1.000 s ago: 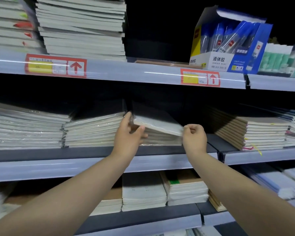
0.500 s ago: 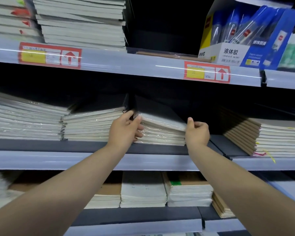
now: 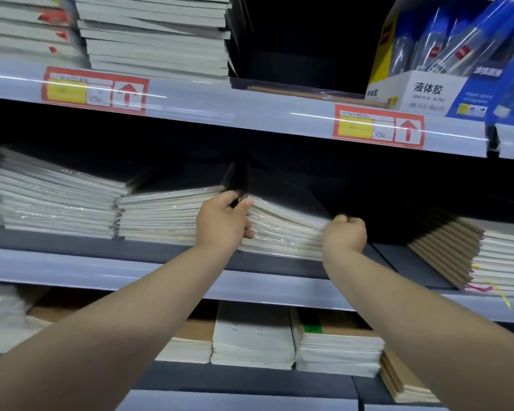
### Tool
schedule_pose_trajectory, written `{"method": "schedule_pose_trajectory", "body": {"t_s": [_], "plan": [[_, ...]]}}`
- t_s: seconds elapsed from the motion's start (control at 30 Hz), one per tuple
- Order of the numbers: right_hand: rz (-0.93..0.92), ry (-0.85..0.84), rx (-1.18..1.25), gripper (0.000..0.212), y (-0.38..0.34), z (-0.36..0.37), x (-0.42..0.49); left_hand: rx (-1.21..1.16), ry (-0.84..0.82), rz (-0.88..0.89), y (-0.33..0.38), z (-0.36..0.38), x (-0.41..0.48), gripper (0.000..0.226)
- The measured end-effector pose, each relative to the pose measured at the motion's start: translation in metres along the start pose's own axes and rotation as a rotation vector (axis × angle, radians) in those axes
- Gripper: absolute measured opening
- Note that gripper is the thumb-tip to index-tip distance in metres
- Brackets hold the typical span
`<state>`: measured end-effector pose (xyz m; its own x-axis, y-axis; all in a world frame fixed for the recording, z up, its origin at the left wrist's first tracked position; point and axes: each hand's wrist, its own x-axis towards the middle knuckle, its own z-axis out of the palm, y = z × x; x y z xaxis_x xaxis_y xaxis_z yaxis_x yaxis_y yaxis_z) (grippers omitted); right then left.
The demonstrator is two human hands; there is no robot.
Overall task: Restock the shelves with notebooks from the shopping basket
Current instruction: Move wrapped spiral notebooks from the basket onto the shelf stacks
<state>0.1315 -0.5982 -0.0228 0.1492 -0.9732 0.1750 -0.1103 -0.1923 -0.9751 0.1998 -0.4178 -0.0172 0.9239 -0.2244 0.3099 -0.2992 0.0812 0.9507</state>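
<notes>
- The middle shelf (image 3: 166, 259) looks well stocked; the basket is out of view, so what remains is unclear.
- The notebook stack (image 3: 285, 229) lies on it, apparently placed.
- The left hand (image 3: 220, 223) has its fingers gripping the stack's left corner; the right hand (image 3: 346, 234) curls at the right corner, hold uncertain.

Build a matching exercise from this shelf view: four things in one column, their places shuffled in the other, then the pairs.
Things
1. left hand
2. right hand
3. glue box
4. brown-cover notebooks

Places
A. top shelf, far right
B. middle shelf, right end
C. at the right edge of the wrapped notebook stack
D. at the left edge of that same stack

Pairs: 1-D, 2-C, 3-A, 4-B
</notes>
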Motion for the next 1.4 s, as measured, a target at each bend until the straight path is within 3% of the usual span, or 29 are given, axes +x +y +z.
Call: {"method": "schedule_pose_trajectory", "body": {"t_s": [0.2, 0.43, 0.63, 0.83, 1.07, 1.4], "plan": [[-0.055, -0.013, -0.093, 0.037, -0.007, 0.004, -0.008, 0.048, 0.028, 0.004, 0.001, -0.001, 0.002, 0.016], [-0.026, -0.26, -0.122, 0.05, -0.013, -0.023, -0.005, -0.031, -0.022, -0.106, 0.014, -0.004, -0.01, 0.017], [-0.147, -0.35, 0.023, 0.035, -0.017, -0.051, -0.029, -0.257, -0.076, -0.244, 0.029, -0.009, -0.034, 0.024], [-0.18, -0.496, 0.091, 0.035, -0.019, -0.077, -0.049, -0.3, -0.104, -0.253, 0.045, -0.013, -0.064, 0.037], [-0.197, -0.537, 0.117, 0.038, -0.011, -0.099, -0.067, -0.277, -0.131, -0.246, 0.044, -0.024, -0.098, 0.062], [-0.168, -0.606, 0.163, 0.032, 0.016, -0.11, -0.122, -0.267, -0.132, -0.308, 0.013, -0.057, -0.134, 0.062]]}}
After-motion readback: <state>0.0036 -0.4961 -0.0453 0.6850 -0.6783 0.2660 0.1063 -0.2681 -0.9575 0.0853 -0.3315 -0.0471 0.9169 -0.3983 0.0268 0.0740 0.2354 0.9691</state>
